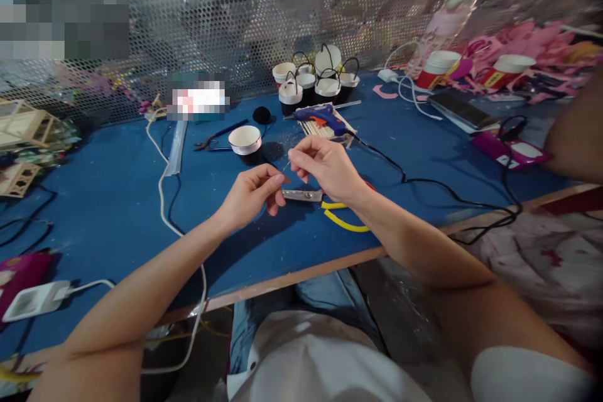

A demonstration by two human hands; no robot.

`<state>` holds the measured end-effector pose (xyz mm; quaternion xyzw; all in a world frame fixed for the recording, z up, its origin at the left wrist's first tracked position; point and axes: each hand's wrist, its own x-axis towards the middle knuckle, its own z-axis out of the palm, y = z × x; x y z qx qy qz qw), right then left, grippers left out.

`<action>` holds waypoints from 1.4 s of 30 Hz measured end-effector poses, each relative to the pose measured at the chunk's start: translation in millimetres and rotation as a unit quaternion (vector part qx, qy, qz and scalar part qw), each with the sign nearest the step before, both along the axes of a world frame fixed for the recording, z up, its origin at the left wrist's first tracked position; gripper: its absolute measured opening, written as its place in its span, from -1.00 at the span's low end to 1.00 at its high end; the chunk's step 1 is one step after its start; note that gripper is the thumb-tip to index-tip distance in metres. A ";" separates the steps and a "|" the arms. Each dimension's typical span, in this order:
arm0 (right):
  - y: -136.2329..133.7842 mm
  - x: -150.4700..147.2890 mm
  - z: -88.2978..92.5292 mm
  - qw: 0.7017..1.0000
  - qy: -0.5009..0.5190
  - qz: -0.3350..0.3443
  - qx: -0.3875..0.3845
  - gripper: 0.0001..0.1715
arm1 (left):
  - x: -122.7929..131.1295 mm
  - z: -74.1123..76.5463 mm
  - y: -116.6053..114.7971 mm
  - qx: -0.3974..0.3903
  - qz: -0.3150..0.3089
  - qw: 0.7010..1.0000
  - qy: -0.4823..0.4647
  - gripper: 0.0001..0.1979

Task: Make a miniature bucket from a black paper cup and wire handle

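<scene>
Both my forearms reach in over the blue tabletop (117, 201) and meet at its middle. My left hand (249, 198) is curled, thumb and forefinger closed in a grip on one end of a thin wire (285, 168). My right hand (327, 166) pinches its other end, wrist bent downward. A metal strip (301, 195) lies just beneath, beside yellow-handled pliers (346, 218).

Glue gun (325, 118) behind hands — cup (245, 140) to its left.

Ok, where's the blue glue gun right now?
The glue gun lies at centre on the blue table, just beyond the hands, in front of the cluster of small cups.
</scene>
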<state>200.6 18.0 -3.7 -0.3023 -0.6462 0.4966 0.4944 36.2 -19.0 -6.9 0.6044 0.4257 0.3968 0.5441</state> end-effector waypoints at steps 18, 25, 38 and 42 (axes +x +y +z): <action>5.7 0.5 -3.9 1.000 0.016 -0.010 -0.017 -0.74 | -1.7 -5.2 3.5 -0.032 -0.024 0.998 -0.042 -0.75; 4.9 2.5 -0.3 0.994 0.067 0.038 -0.074 -0.74 | -2.6 -5.5 2.3 -0.013 -0.046 0.998 -0.044 -0.76; 4.0 -0.3 -2.5 0.999 0.026 0.025 -0.019 -0.80 | -2.6 -3.2 3.0 -0.031 -0.017 0.998 -0.060 -0.75; 4.5 -0.1 -3.4 0.999 0.032 0.015 -0.025 -0.84 | -1.7 -6.2 3.2 -0.035 -0.018 0.997 -0.060 -0.74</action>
